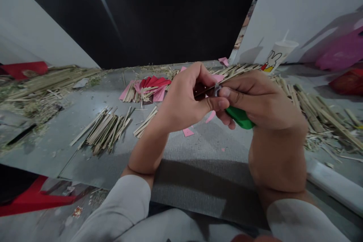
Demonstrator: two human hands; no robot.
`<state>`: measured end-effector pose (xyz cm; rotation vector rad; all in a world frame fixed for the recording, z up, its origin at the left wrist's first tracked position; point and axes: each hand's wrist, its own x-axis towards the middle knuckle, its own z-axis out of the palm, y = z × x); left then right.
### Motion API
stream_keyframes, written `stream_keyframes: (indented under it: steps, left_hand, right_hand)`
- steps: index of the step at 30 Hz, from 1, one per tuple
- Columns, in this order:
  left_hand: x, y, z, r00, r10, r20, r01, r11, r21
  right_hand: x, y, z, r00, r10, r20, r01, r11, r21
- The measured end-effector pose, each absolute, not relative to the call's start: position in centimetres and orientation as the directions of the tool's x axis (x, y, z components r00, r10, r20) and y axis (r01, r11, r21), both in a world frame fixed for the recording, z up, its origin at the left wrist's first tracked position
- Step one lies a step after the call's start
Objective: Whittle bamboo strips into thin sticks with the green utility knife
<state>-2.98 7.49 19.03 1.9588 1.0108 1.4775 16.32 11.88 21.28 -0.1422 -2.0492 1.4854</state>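
Observation:
Both hands meet above the middle of the grey table. My left hand (193, 98) is closed around a thin dark strip (205, 91), its thumb pointing right. My right hand (261, 100) is closed on a green-handled tool (240, 117), whose short metal part (217, 89) shows between the thumbs, against the strip. The far end of the strip is hidden by the fingers. Small pink paper pieces (187, 132) lie below the hands. Behind my left wrist are pink and red folded papers (154, 85) with thin sticks among them.
Bundles of thin sticks (106, 130) lie on the table (136, 174) at left. Thicker split sticks (320, 111) are at right, near a white cup (279, 56) with a rabbit picture. A black panel (159, 15) stands behind. A red stool (36, 198) is lower left.

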Motion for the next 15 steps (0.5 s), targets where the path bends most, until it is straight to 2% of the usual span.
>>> stream_keyframes:
  steps: [3,9,15]
  left_hand:
    - [-2.81,7.33,19.07,0.098,0.771,0.629,0.269,-0.629,0.729]
    - [-2.72,7.38,18.97,0.025,0.735,0.677,0.308,-0.650,0.694]
    - [-2.41,7.16,18.92,0.013,0.702,0.712,0.357,-0.669,0.652]
  right_hand:
    - [16.12,11.66,21.21,-0.793,0.427,0.434,-0.278,0.380,-0.882]
    - [15.73,11.08,21.51,-0.727,0.469,0.501,-0.230,0.522,-0.822]
    - [15.58,10.91,21.21,-0.702,0.489,0.517,-0.218,0.543,-0.811]
